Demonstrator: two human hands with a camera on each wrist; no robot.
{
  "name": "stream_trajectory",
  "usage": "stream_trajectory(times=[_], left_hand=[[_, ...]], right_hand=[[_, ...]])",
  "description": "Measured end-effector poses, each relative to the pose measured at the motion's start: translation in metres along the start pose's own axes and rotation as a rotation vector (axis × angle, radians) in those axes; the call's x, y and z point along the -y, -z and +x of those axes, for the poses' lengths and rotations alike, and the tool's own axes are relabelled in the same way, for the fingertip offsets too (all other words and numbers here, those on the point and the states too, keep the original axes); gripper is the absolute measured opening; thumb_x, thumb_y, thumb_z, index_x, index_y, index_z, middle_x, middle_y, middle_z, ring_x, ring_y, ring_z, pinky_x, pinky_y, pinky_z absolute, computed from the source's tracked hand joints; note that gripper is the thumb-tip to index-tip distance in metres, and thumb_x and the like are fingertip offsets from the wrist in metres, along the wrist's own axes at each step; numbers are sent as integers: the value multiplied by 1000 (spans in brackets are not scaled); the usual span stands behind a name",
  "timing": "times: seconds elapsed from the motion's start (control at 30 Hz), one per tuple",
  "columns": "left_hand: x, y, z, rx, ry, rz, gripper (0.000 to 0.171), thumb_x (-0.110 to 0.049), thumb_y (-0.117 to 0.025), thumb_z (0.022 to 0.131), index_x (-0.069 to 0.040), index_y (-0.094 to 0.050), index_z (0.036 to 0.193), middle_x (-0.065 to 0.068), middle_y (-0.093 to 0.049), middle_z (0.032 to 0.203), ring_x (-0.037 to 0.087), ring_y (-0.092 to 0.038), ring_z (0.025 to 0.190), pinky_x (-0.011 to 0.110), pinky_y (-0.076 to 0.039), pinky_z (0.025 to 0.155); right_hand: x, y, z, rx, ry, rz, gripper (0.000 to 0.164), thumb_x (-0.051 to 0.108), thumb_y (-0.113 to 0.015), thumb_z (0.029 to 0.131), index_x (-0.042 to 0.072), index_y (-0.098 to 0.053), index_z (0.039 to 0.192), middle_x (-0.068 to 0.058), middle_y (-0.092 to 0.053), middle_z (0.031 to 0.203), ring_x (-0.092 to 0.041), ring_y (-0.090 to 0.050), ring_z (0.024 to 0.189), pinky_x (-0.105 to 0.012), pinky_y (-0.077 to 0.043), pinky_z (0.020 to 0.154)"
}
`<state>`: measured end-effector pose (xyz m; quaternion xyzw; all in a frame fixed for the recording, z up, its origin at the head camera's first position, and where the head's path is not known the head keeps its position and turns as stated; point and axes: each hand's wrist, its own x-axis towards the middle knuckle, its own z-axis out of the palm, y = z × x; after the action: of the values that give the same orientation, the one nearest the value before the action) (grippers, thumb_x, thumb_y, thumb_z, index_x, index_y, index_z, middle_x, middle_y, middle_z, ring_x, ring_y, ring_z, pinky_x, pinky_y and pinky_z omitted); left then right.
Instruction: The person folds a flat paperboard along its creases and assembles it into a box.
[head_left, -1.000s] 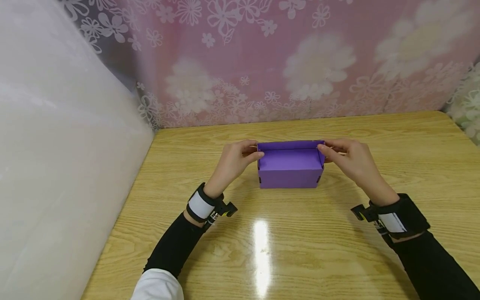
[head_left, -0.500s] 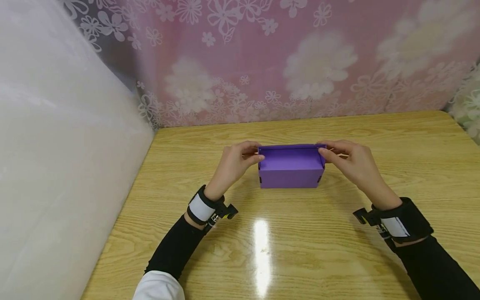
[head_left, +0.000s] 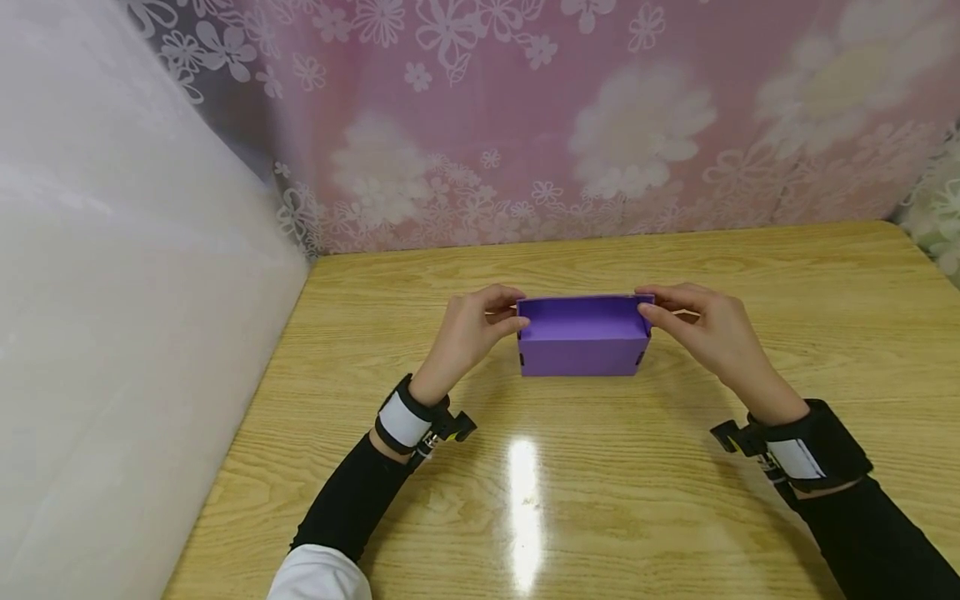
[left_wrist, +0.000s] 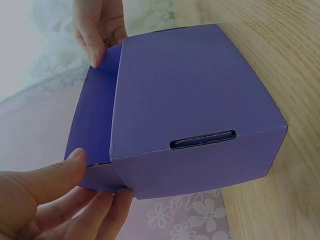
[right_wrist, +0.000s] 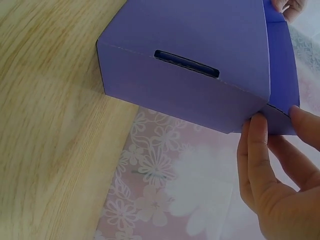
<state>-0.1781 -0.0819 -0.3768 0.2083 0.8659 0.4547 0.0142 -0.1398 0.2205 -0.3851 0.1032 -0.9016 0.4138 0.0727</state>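
A purple cardboard box [head_left: 579,357] stands on the table, its lid [head_left: 585,315] raised at the back and tilted forward over the top. My left hand [head_left: 480,327] pinches the lid's left end, thumb on the near edge and fingers behind. At the right end, my right hand [head_left: 697,323] pinches the lid in the same way. Dark slots [left_wrist: 202,140] show at the box's front corners in both wrist views. In the right wrist view, the fingers [right_wrist: 258,150] touch the side near the lid's hinge end. The inside of the box is hidden.
The wood-grain table [head_left: 600,483] extends around the box, with a bright light reflection in front. A pink flowered curtain [head_left: 510,150] hangs along the back edge. A white sheet [head_left: 135,292] borders the left side.
The lid has tipped further forward and down, its top edge sinking. Both hands have moved slightly nearer with it, still pinching its ends. The box body stays in place.
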Motion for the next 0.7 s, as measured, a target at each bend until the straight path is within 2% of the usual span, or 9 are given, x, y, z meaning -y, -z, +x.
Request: stream_trajectory(times=[0.23,0.33,0.47,0.7], left_hand=[[1,0,-1,-1,-3,16,34,-12,-77,89,-3,-69,121,13,-71,119,25,-69,110,25,-56,88],[2,0,-2,-9,-5,28,34,-12,-78,88,-4,-70,120,13,-71,118,25,-69,110,25,-56,88],[3,-2,-3,-19,-12,46,35,-12,-79,86,-5,-71,119,13,-72,117,25,-70,109,25,-57,88],[4,-4,-5,-23,-22,68,35,-11,-80,85,-4,-71,118,13,-72,117,26,-70,109,27,-57,88]], right_hand=[[0,-1,-1,-2,4,-4,41,33,-64,100,9,-66,133,-19,-65,128,-32,-62,110,0,-41,77],[-1,-2,-1,-6,15,-3,40,30,-66,99,9,-67,132,-17,-66,126,-10,-62,104,0,-42,77],[-2,-3,-2,-11,35,-1,38,26,-68,98,9,-68,132,-16,-67,124,17,-51,97,0,-43,78],[-4,-5,-4,-30,54,3,37,22,-70,96,8,-68,130,-17,-67,122,19,-50,95,0,-43,78]])
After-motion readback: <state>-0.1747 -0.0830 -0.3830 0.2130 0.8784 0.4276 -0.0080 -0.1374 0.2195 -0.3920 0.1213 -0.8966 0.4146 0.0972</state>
